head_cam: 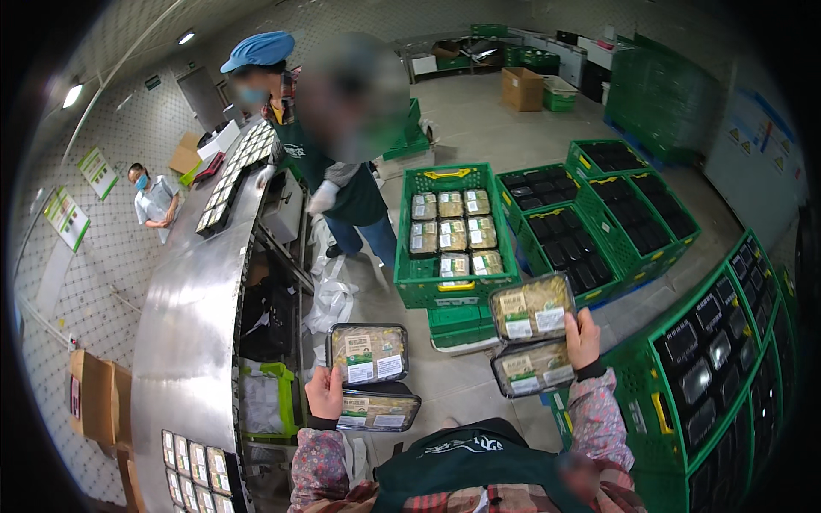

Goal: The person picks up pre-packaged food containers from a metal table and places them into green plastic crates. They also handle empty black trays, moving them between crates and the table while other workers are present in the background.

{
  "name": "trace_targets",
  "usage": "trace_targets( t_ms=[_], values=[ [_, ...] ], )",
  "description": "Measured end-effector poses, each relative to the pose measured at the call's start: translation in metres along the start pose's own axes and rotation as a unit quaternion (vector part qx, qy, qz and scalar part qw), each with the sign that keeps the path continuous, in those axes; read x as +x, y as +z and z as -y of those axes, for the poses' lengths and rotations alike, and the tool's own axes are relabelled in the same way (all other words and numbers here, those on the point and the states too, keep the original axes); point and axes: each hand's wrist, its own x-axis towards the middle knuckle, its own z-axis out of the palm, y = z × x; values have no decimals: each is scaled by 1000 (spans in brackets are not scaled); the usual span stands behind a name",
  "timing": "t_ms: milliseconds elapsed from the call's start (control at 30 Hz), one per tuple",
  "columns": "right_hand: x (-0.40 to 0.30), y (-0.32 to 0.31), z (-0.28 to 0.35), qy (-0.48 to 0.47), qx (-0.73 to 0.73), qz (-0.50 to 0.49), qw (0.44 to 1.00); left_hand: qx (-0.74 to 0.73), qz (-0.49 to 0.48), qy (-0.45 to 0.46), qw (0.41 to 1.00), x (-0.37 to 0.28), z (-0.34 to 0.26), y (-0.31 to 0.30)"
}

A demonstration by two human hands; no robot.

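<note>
My left hand (325, 392) grips two black plastic food trays by their left ends, thumb on top. The upper labelled tray (378, 349) lies over a lower labelled tray (378, 412), which sticks out toward me. From the right side, my right hand (582, 340) holds another pair, an upper tray (531, 306) and a lower tray (535, 372), fanned apart. Pale brownish food shows under the clear covers. Just beyond my hands stands a green plastic crate (417, 292) with yellow handles, holding several similar packed trays (452, 234).
At left runs a steel worktable (186, 314) carrying packed trays (199, 471) at its near end and more (240, 167) farther along. A co-worker (333, 186) in an apron stands beside it. Green crates of black trays (564, 247) and stacked crates (648, 397) occupy the right.
</note>
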Motion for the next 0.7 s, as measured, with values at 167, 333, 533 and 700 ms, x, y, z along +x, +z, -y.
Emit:
trace_targets(
  t_ms=[167, 333, 533, 700],
  values=[
    [162, 87, -18, -66, 16, 111, 992, 18, -21, -19, 999, 49, 3, 35],
    [294, 260, -74, -107, 35, 295, 949, 36, -100, -89, 990, 60, 4, 70],
    [324, 492, -176, -143, 54, 507, 848, 89, -143, -179, 969, 82, -27, 114],
    [280, 542, -180, -23, -38, 669, 742, 196, -136, -222, 945, 113, -51, 147]
  ],
)
